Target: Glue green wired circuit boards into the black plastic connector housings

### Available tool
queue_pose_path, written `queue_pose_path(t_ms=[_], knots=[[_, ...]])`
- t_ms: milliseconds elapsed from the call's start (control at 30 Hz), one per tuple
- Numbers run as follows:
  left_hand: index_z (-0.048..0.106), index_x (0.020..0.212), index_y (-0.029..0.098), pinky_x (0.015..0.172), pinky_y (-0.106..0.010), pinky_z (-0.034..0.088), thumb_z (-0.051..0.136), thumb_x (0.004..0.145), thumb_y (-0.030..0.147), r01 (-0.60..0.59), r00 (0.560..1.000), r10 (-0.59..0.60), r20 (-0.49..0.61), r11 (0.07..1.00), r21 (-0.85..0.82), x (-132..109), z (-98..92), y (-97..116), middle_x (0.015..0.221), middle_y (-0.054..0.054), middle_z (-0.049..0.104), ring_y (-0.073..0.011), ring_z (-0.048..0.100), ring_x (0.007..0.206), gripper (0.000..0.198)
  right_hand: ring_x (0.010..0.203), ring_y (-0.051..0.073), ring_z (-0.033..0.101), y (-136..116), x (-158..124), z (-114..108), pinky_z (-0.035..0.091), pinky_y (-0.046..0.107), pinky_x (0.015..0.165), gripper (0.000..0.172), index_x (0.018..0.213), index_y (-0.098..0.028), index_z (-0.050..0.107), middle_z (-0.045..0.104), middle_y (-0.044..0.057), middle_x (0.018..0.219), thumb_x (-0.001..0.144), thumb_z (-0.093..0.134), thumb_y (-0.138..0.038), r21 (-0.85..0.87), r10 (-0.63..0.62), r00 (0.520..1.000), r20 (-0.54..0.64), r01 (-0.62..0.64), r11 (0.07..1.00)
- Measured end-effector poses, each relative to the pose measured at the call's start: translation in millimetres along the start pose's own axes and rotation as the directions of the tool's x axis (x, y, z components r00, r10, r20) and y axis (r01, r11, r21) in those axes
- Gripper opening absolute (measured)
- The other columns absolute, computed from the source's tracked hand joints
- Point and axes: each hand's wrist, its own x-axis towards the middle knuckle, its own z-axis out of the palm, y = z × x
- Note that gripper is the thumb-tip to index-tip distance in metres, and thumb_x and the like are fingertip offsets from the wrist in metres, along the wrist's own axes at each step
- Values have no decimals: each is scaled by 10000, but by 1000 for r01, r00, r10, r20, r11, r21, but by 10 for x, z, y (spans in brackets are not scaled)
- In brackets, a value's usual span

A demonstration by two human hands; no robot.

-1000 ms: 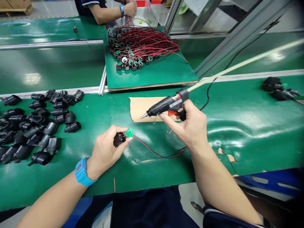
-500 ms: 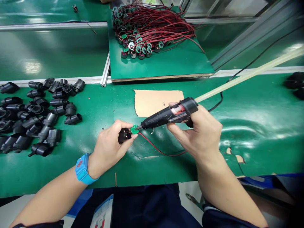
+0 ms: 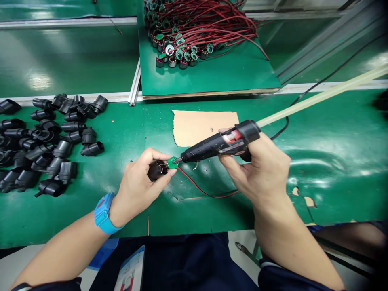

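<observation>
My left hand (image 3: 138,186) is closed around a small black plastic housing (image 3: 156,170) with a round green circuit board (image 3: 172,163) at its end. A red and black wire (image 3: 203,192) trails from the board across the green mat. My right hand (image 3: 260,169) grips a black hot glue gun (image 3: 221,143). Its metal nozzle touches the green board. A long pale glue stick (image 3: 318,97) juts from the back of the gun toward the upper right. On my left wrist sits a blue band (image 3: 103,214).
Several black housings (image 3: 45,145) are heaped at the left. A brown cardboard piece (image 3: 201,126) lies behind the gun. Farther back, a raised green board (image 3: 218,79) carries a pile of wired boards (image 3: 194,32). The mat (image 3: 297,198) is torn at the right front.
The glue gun came down and left from above the cardboard until its nozzle met the green board, and has stayed there. The view tilted down, so the other person at the far side is out of sight.
</observation>
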Motion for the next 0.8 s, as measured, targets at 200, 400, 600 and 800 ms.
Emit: queue_pose_path(t_ms=[200,400,600,800], knots=[[624,1046,220,553,-217,428,753,871,266,36,999,-36,14,999,-26,-3,-18,24,734,50,656,-99,597,611,222,753,246,647,32,0,30,503,371,677,96,1024,-255,643,665,52,815,935,618,-279,-15,-34,998,-43,33,999],[620,1024,226,540,-217,410,749,866,273,142,989,-139,45,986,-86,20,-10,38,717,51,616,-103,563,610,209,712,232,617,39,-24,49,459,350,638,179,1106,-217,652,699,58,828,930,660,-252,-137,-158,974,-162,137,981],[619,1025,236,553,-207,421,750,871,276,159,987,-155,37,978,-136,-22,-19,55,735,55,608,-97,556,620,206,692,205,578,0,-25,96,339,345,622,259,1175,-214,693,696,53,794,924,708,-275,-336,-327,924,-200,249,909],[631,1028,235,558,-192,439,770,864,275,70,997,-74,-31,991,-116,-30,-33,37,765,55,623,-87,560,614,219,744,258,640,291,69,184,412,345,604,367,1082,-144,639,684,109,843,956,614,-488,-254,103,995,-4,-100,962]])
